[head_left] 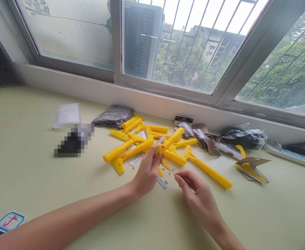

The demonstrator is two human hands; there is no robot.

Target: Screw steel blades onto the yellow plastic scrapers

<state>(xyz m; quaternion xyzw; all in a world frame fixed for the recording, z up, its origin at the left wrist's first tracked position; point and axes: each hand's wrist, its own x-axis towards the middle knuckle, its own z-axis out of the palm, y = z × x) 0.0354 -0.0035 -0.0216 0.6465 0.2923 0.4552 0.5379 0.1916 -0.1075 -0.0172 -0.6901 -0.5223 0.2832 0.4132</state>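
Left hand (146, 170) clamps a yellow scraper (174, 138) by its head above the desk (37, 173), short of the window-side edge, apparently steadying it for the screwdriver-like rod (169, 169) the right hand (198, 190) pinches.

The left hand (147, 171) hides part of its yellow tool (173, 139); the right hand (198, 191) covers the near end of the thin rod (169, 169). Well left of both, a dark object (72, 142) is pixelated beyond recognition.

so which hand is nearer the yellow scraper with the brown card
Right. The right hand is to the left of that scraper; the left hand is farther left, holding another yellow scraper.
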